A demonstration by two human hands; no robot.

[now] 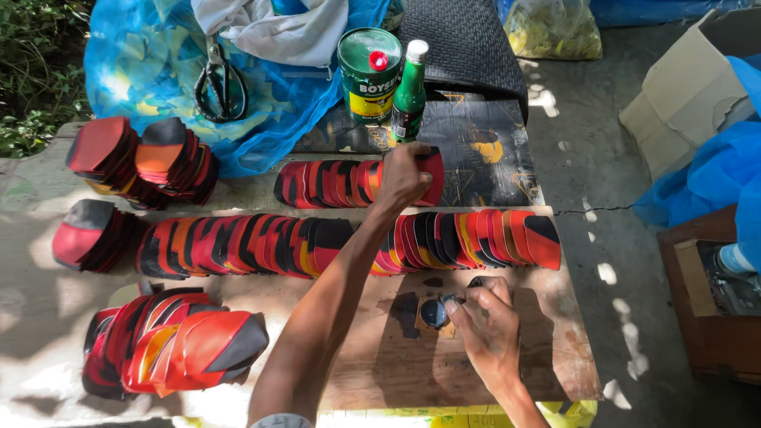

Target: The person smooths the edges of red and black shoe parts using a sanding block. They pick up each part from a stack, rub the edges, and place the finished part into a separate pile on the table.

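From the head camera, the left hand [403,176] reaches far forward over the wooden worktop [547,349] and closes its fingers on a red and black cut piece [432,176] at the right end of the upper row of pieces [329,183], holding it on edge. The right hand [489,317] lies nearer the body, fingers curled shut around a small dark round tin [434,312] that sits on a stained patch of the board. Between the two hands runs a long overlapping row of red, orange and black pieces [349,242] laid like shingles across the worktop. More stacks stand at the left [135,162], and a loose heap of the same pieces [170,345] lies at the near left corner. Behind the upper row stand a green can [369,75] and, just beside it, a green bottle with a white cap [410,91]. Black scissors [220,83] rest on a blue plastic sheet [151,55] beyond. A cardboard box [682,95] sits on the ground at the far right.
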